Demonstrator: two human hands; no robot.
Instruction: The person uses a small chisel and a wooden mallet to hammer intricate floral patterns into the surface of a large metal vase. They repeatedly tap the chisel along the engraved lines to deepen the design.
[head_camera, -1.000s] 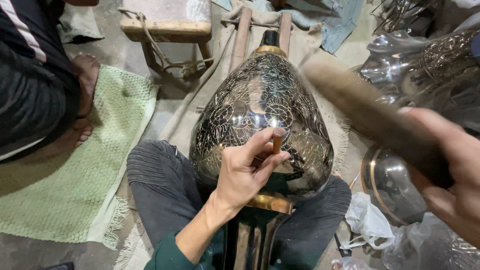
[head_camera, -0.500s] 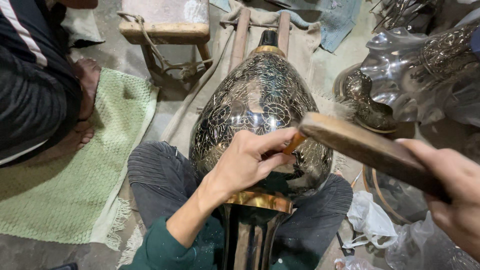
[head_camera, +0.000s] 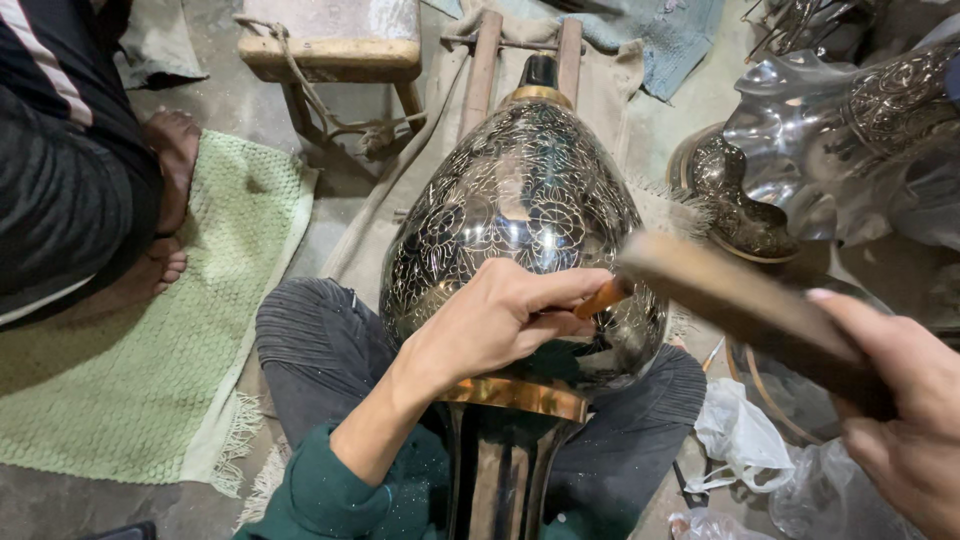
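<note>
L hand (head_camera: 490, 325): grip pinching chisel (head_camera: 603, 297) vs engraved vase (head_camera: 520, 215).
R hand (head_camera: 900, 420): grip clenched round wooden mallet (head_camera: 740, 300), blurred.

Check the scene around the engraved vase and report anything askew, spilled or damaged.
Nothing stands out. The engraved vase lies across the lap, intact; the left hand holds a chisel against it, the right hand a wooden mallet.

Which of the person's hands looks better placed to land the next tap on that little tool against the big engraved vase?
Probably the right hand: it grips the wooden mallet, whose head sits beside the small chisel. The left hand is busy pinching that chisel against the engraved vase.
</note>
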